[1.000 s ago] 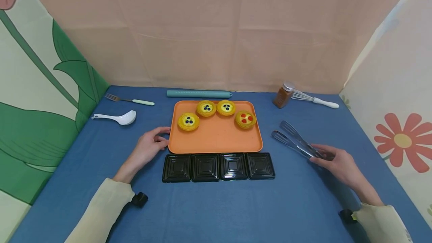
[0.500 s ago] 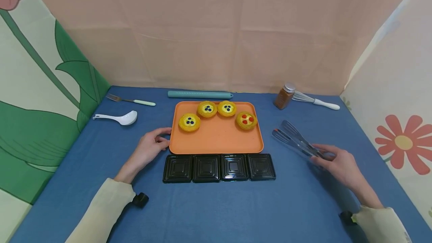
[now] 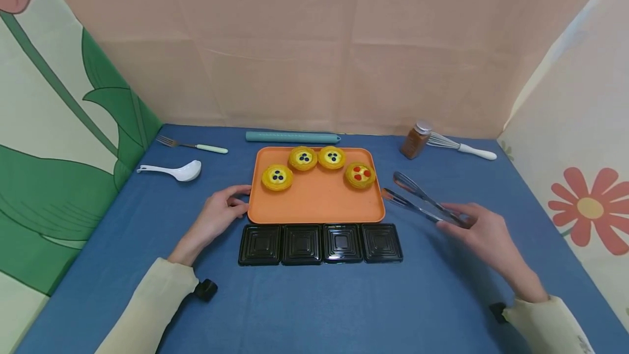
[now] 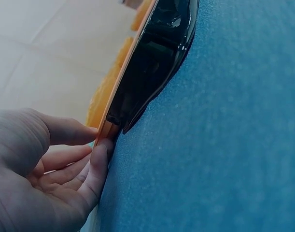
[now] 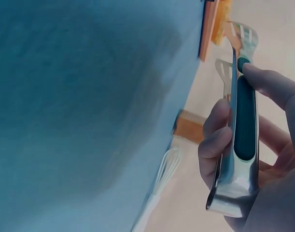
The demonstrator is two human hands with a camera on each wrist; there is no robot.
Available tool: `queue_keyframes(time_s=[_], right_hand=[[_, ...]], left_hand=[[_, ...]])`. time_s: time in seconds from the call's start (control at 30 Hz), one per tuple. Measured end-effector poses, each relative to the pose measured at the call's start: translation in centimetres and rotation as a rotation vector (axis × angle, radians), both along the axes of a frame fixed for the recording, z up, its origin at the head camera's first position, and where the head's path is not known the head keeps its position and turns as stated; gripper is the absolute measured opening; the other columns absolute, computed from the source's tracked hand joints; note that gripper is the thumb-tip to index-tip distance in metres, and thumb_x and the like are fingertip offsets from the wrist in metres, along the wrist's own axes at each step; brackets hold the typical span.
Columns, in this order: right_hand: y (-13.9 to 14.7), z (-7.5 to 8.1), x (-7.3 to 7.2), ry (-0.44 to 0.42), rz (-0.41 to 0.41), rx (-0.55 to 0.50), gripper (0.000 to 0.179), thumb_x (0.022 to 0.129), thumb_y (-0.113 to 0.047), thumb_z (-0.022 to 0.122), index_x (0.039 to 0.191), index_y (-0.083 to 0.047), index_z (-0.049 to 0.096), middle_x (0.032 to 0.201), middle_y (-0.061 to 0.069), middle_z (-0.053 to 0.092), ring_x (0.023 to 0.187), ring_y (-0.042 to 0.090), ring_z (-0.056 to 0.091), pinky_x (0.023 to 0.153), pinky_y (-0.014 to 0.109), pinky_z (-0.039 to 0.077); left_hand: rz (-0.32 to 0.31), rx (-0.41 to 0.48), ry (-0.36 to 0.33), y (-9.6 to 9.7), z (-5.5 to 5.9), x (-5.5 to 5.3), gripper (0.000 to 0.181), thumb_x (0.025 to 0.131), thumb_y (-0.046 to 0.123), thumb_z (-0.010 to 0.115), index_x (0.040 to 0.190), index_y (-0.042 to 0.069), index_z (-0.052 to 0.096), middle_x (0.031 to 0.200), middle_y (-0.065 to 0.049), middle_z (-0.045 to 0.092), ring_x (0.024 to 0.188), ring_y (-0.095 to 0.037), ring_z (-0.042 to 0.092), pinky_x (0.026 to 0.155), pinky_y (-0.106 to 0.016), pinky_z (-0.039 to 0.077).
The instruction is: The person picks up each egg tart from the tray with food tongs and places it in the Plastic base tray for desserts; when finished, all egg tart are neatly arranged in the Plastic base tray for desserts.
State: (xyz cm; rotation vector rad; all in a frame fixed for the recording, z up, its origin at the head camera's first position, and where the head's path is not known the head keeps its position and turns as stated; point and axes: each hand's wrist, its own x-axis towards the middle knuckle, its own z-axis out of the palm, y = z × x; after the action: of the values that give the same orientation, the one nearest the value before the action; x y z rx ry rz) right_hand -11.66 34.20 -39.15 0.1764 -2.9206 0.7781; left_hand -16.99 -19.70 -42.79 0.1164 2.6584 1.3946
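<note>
In the head view my left hand (image 3: 221,214) is at the left edge of an orange tray (image 3: 319,204). The left wrist view shows thumb and finger pinching the tray's rim (image 4: 105,129). My right hand (image 3: 484,234) grips metal tongs (image 3: 425,201) by the handle end, as the right wrist view also shows. The arms of the tongs are spread, their tips beside the tray's right edge, with nothing between them. On the tray lie three egg tarts with dark dots, one on the left (image 3: 277,177) and two at the back (image 3: 302,158), and one tart with red dots (image 3: 360,175) on the right.
Black square trays (image 3: 319,245) stand in a row before the orange tray. A teal rolling pin (image 3: 292,137) lies behind it. Left are a fork (image 3: 191,145) and a white spoon (image 3: 184,171). Back right stand a spice jar (image 3: 415,140) and a whisk (image 3: 462,145).
My right hand has moved left with the tongs, bringing their tips closer to the tray. The tongs' arms have spread wider. My left hand has stayed at the tray edge.
</note>
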Motion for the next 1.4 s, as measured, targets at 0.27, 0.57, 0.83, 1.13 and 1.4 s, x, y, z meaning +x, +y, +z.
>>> queue_keyframes(time_s=[0.27, 0.57, 0.83, 1.13, 1.4], right_hand=[[-1.6, 0.6, -1.1, 0.015, 0.056, 0.037, 0.048, 0.088, -0.035, 0.081, 0.126, -0.007, 0.072, 0.113, 0.017, 0.066, 0.079, 0.022, 0.067, 0.058, 0.034, 0.048], [-3.0, 0.6, -2.4, 0.015, 0.079, 0.077, 0.045, 0.086, -0.026, 0.082, 0.124, -0.002, 0.072, 0.107, 0.017, 0.066, 0.075, 0.022, 0.059, 0.058, 0.035, 0.044], [-3.9, 0.6, -3.0, 0.047, 0.096, 0.115, 0.043, 0.086, -0.023, 0.081, 0.123, -0.001, 0.072, 0.107, 0.018, 0.065, 0.073, 0.021, 0.058, 0.057, 0.034, 0.045], [-4.8, 0.5, -3.5, 0.027, 0.087, 0.107, 0.042, 0.086, -0.022, 0.082, 0.122, -0.001, 0.072, 0.109, 0.019, 0.065, 0.073, 0.021, 0.059, 0.056, 0.034, 0.046], [-5.1, 0.4, -3.6, 0.052, 0.102, 0.113, 0.037, 0.086, -0.021, 0.082, 0.117, -0.001, 0.074, 0.11, 0.018, 0.067, 0.071, 0.019, 0.063, 0.057, 0.035, 0.048]], left_hand=[[-0.004, -0.001, 0.005, -0.1, 0.0, -0.1, 0.048, 0.099, 0.009, 0.063, 0.145, 0.0, 0.051, 0.123, -0.017, 0.066, 0.082, -0.022, 0.063, 0.076, -0.036, 0.05], [0.009, -0.01, -0.017, 0.0, 0.1, -0.1, 0.047, 0.1, 0.011, 0.063, 0.144, 0.002, 0.052, 0.113, -0.015, 0.069, 0.082, -0.022, 0.062, 0.075, -0.036, 0.049], [0.007, -0.013, -0.013, 0.0, 0.0, -0.2, 0.047, 0.099, 0.012, 0.064, 0.144, 0.002, 0.053, 0.106, -0.012, 0.071, 0.081, -0.021, 0.062, 0.076, -0.036, 0.049], [0.005, -0.02, -0.022, 0.0, 0.1, -0.2, 0.048, 0.099, 0.012, 0.064, 0.145, 0.002, 0.052, 0.102, -0.011, 0.071, 0.081, -0.021, 0.062, 0.076, -0.036, 0.049], [0.008, -0.014, -0.015, 0.1, -0.2, 0.0, 0.047, 0.099, 0.012, 0.064, 0.144, 0.002, 0.053, 0.108, -0.013, 0.07, 0.08, -0.021, 0.062, 0.074, -0.036, 0.049]])
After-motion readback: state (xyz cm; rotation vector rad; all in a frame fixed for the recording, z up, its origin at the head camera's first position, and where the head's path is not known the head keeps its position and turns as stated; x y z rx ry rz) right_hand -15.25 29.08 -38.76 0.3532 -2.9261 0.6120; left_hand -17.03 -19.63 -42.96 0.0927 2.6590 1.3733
